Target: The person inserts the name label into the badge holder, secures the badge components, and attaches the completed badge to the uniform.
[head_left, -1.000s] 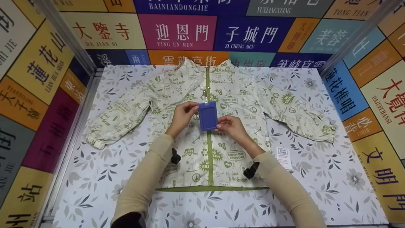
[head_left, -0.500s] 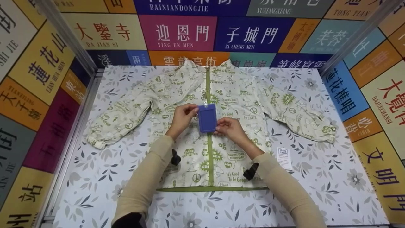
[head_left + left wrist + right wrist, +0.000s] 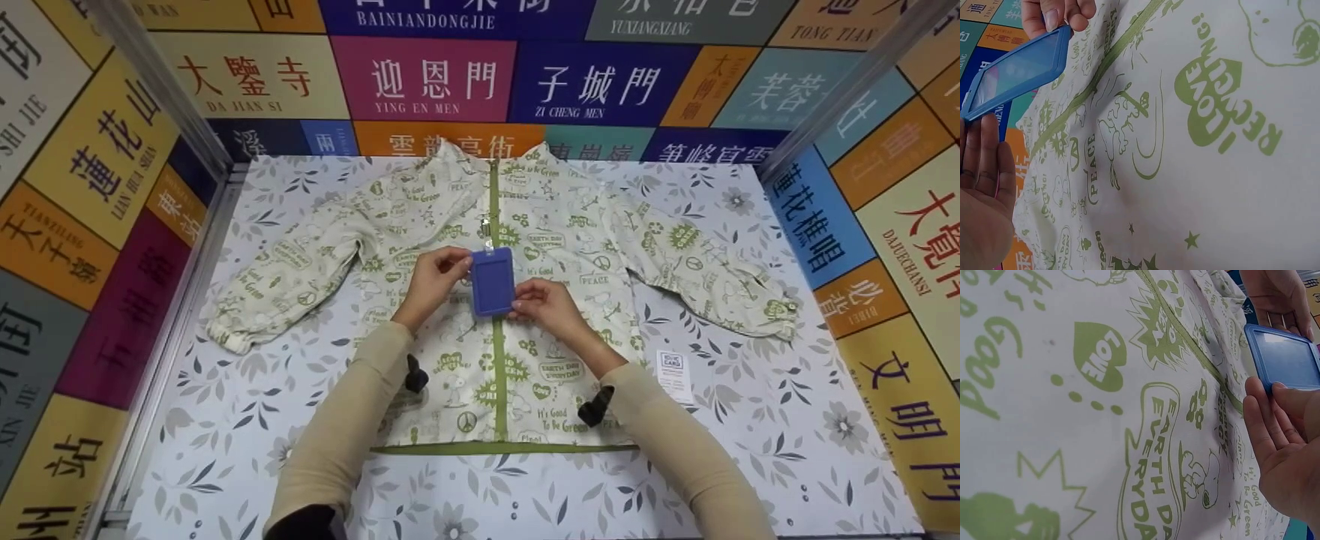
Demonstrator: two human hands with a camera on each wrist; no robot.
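Observation:
A blue badge holder [image 3: 493, 282] is held above the front of a white jacket [image 3: 457, 360] printed in green. My left hand [image 3: 435, 285] pinches its upper left edge. With thumb and fingertips, my right hand [image 3: 551, 309] pinches the lower right corner. A clear strap with a small metal clip [image 3: 486, 225] extends from the holder's top, over the green zipper strip [image 3: 498, 375]. In the left wrist view the holder [image 3: 1022, 70] is tilted above the cloth, its clear window showing. The right wrist view shows my right thumb and fingers [image 3: 1286, 422] at one corner.
The jacket lies face up, both sleeves spread, on a table [image 3: 750, 450] with a leaf pattern. A small white printed card [image 3: 673, 375] lies right of the jacket. Colourful lettered panels [image 3: 424, 79] wall in the back and sides.
Both hands have shifted the badge holder slightly towards the person, and the strap and clip have come down with it. The grips look the same, and the jacket lies as before.

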